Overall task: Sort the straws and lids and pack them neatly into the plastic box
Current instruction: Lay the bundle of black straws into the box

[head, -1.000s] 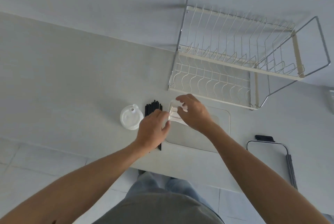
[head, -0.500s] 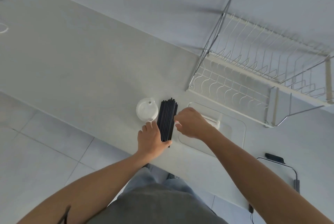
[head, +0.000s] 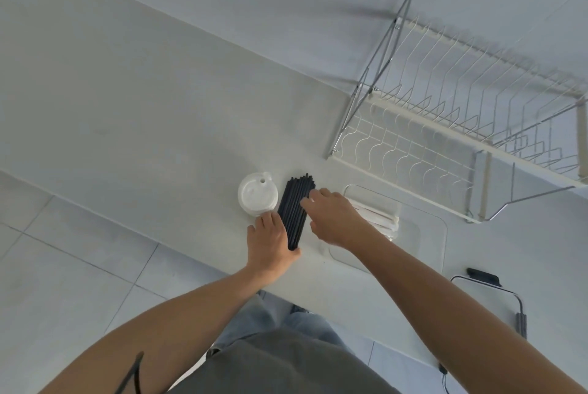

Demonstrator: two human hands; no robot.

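Note:
A bundle of black straws (head: 295, 208) lies on the white counter near its front edge. My left hand (head: 269, 242) rests against the bundle's near left side, thumb curled under its near end. My right hand (head: 334, 218) lies on the bundle's right side, fingers spread over it. A stack of white lids (head: 256, 196) stands just left of the straws. To the right sits the clear plastic box (head: 426, 234), with paper-wrapped white straws (head: 380, 218) in its left part, partly hidden by my right wrist.
A wire dish rack (head: 461, 139) stands behind the box at the right. A metal-framed object with a black clip (head: 490, 285) lies at the counter's right front. The counter's front edge runs just below my hands, tiled floor beyond.
My right hand left the white straws in the box and went onto the black bundle. My left hand slid beside the bundle. The camera view shifted left.

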